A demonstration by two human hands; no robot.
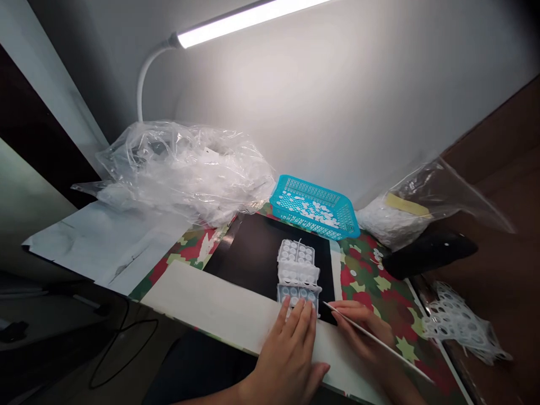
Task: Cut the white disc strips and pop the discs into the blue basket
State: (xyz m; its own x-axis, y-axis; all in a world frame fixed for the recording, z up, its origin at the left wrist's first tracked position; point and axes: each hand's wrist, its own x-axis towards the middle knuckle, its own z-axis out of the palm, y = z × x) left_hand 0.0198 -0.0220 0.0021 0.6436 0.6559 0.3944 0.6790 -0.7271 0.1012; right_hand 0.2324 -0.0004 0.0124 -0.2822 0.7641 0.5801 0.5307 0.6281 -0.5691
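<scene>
My left hand (291, 343) lies with its fingers stretched out over the near end of a translucent white plastic piece (298, 273). This piece has rows of round cups and ridged folds, and its near cups are partly hidden under my fingertips. To its right, my right hand (365, 326) is closed round a long thin white stick (390, 347). The stick's tip points toward the near right corner of the plastic piece, apart from it as far as I can tell. Beneath the piece is a black mat (248, 253).
A blue basket (350, 222) holding small white pieces stands behind the mat. Clear plastic bags (189, 169) bulge at the back left. At right are another bag (396, 219), a black object (430, 256) and white perforated scraps (462, 323). A lamp (248, 19) shines overhead.
</scene>
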